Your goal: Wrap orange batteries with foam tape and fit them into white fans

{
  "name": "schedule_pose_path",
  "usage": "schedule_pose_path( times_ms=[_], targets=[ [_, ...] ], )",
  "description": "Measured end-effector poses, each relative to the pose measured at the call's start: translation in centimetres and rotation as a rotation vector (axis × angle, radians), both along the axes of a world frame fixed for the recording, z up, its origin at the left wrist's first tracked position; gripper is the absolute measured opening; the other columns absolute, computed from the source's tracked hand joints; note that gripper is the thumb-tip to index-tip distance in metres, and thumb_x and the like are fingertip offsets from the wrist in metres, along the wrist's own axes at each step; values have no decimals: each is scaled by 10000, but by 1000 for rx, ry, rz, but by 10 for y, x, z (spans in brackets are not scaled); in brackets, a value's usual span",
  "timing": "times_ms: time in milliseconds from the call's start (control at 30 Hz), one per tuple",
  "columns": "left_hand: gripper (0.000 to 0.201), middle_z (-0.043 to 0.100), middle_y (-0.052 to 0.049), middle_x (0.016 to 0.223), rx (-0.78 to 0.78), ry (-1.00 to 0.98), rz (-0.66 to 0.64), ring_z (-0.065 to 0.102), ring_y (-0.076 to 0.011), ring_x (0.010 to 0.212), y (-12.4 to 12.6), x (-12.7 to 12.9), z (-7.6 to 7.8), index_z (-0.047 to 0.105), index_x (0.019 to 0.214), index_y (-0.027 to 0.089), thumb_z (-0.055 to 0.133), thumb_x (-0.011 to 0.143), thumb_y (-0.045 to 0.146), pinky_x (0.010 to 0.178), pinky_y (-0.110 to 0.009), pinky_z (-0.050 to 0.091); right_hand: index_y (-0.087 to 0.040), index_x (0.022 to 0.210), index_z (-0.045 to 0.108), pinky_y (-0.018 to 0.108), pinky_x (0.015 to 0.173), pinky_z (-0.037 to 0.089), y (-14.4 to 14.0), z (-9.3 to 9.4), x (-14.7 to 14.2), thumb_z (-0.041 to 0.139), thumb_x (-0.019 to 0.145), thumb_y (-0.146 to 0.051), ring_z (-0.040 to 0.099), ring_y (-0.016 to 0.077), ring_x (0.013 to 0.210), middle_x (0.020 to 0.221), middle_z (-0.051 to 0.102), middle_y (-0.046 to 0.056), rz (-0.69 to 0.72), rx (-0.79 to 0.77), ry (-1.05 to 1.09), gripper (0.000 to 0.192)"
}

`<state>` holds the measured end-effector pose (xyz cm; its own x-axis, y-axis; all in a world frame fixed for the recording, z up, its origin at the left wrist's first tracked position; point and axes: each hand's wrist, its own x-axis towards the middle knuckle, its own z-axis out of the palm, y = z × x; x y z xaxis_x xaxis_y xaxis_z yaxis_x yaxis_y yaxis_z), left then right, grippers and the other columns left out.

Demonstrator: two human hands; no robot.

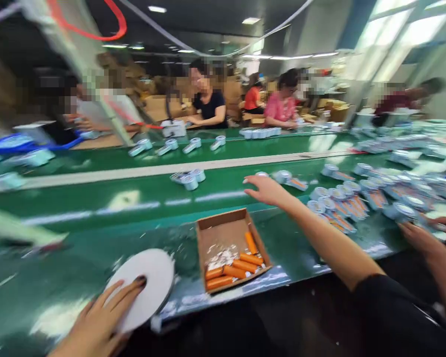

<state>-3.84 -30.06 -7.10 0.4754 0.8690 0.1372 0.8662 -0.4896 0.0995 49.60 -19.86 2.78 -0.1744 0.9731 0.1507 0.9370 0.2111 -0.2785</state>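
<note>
My left hand (106, 310) lies with fingers stretched over a white round disc (152, 282) at the bench's front edge. Over the green conveyor belt (141, 201), my right hand (262, 190) reaches out with its fingers apart. Just beyond it sits a pale blue part, mostly hidden by the hand, and to its right a pale blue handheld device (290, 179). A small group of pale blue devices (189, 179) rests on the belt further left. Between my hands stands an open cardboard box (223, 225) holding several orange cylinders (244, 266) and white scraps.
Many pale blue devices (342, 201) crowd the right side, where a co-worker's hands (416, 235) handle one. More devices (193, 144) lie on the far belt, past a pale divider strip (208, 164). Several people sit opposite. A slanted post (107, 104) rises at left.
</note>
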Motion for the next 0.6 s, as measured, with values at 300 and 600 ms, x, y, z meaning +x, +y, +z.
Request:
schedule_pose_path(
  times_ms=[300,600],
  targets=[
    [488,613,-113,1359,376,-437,50,350,-325,1529,-60,86,48,543,1328,246,716,878,174,1252,-631,361,-243,1361,652,241,641,520,-184,-59,-186,793,892,-442,685,163,731,1046,749,44,374,-764,1118,528],
    [848,680,-106,1231,252,-1135,791,696,-283,1116,-63,50,66,618,1341,174,895,579,423,1005,-441,624,-240,1101,760,223,643,416,-199,-81,-186,731,974,-484,696,164,789,922,756,1,721,-636,406,276]
  ],
)
